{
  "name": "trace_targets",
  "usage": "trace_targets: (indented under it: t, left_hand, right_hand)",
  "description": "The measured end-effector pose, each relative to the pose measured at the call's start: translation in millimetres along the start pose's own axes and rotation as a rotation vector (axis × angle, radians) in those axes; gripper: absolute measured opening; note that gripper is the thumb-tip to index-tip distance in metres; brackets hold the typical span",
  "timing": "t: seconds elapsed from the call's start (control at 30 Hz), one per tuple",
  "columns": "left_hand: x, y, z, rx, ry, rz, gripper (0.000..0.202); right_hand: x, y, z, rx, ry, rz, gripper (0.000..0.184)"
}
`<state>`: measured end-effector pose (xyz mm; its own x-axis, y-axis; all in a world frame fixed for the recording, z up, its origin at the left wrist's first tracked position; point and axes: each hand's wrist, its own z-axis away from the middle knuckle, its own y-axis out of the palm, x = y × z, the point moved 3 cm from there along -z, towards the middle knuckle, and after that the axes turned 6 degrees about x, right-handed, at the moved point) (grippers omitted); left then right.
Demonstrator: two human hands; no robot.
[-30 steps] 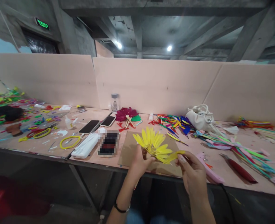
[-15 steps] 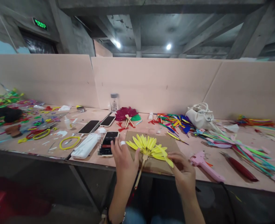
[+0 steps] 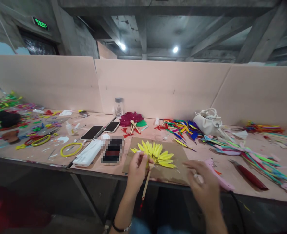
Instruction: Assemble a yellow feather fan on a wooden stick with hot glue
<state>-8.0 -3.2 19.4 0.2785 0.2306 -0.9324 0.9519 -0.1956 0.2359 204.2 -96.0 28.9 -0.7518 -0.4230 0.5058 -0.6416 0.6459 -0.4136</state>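
A fan of yellow feathers lies spread on a brown cardboard sheet. Its wooden handle sticks out past the table edge, with something red at its lower end. My left hand is closed at the fan's left side near the base, its fingertips pinching at the feathers there. Smeared by motion, my right hand is over the right edge of the cardboard and partly covers a pink glue gun. Something pale shows among its fingers, too blurred to name.
Right of the glue gun lies a red-handled cutting tool. Multicoloured feathers and a white handbag are behind. On the left are a phone, a white power bank, yellow tape ring and scissors.
My left hand has gone from spread fingers to closed at the fan's base. My right hand has left the right-hand feathers and moved right, over the glue gun.
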Motion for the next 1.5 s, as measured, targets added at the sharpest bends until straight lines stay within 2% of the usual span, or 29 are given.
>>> trace_targets:
  t: [0.03,0.1,0.17,0.23,0.3,0.37,0.43,0.5,0.6,0.67,0.77,0.87,0.93,1.07,1.2,1.5]
  left_hand:
    - [1.5,-2.3,-2.0,0.015,0.001,0.029,0.034]
    - [5.6,-5.6,-5.8,0.052,0.004,0.068,0.037]
    - [10.8,-7.2,-8.8,0.096,-0.018,0.079,0.038]
    - [15.0,-7.3,-9.9,0.143,-0.045,0.045,0.039]
    - [16.5,-7.4,-9.2,0.172,-0.057,-0.027,0.041]
    - [15.7,-7.7,-7.7,0.184,-0.053,-0.086,0.042]
    - [14.3,-7.7,-6.4,0.209,-0.045,-0.112,0.041]
    - [13.4,-7.1,-5.9,0.247,-0.042,-0.113,0.037]
    - [13.3,-7.0,-6.0,0.260,-0.061,-0.099,0.035]
    - [12.6,-6.6,-5.8,0.264,-0.069,-0.098,0.034]
    - [10.0,-5.5,-4.7,0.281,-0.048,-0.117,0.034]
    - [8.3,-5.1,-3.5,0.290,-0.022,-0.148,0.033]
    - [8.7,-5.3,-3.1,0.281,-0.018,-0.177,0.032]
    - [10.1,-4.9,-3.4,0.255,-0.005,-0.211,0.029]
    - [11.4,-4.2,-3.5,0.251,0.012,-0.227,0.027]
    - [9.9,-6.1,-2.2,0.222,0.002,-0.228,0.033]
  right_hand:
    - [-12.0,-18.9,-1.2,-0.082,0.019,0.116,0.022]
    - [-41.9,-50.7,0.1,-0.130,0.092,0.319,0.032]
    - [-77.9,-68.9,5.4,0.008,0.245,0.545,0.049]
    - [-112.8,-76.5,12.7,0.174,0.468,0.681,0.066]
    - [-134.6,-68.7,15.9,0.502,0.514,0.578,0.052]
    - [-141.7,-63.7,12.1,0.616,0.582,0.530,0.045]
    - [-136.7,-62.4,3.4,0.625,0.641,0.547,0.046]
    - [-121.8,-61.0,-5.5,0.614,0.602,0.481,0.049]
    - [-91.2,-53.8,-11.1,0.561,0.466,0.207,0.052]
    - [-73.2,-42.8,-8.2,0.485,0.450,0.060,0.055]
    - [-54.2,-13.8,1.4,0.293,0.527,-0.216,0.058]
    - [-38.0,25.7,9.5,0.289,0.432,-0.544,0.055]
    - [-31.8,44.4,13.9,0.300,0.380,-0.654,0.054]
    - [-30.3,53.8,20.6,0.236,0.353,-0.673,0.051]
    - [-29.0,51.6,23.9,0.285,0.373,-0.616,0.058]
    - [-17.8,53.8,20.1,0.318,0.343,-0.526,0.054]
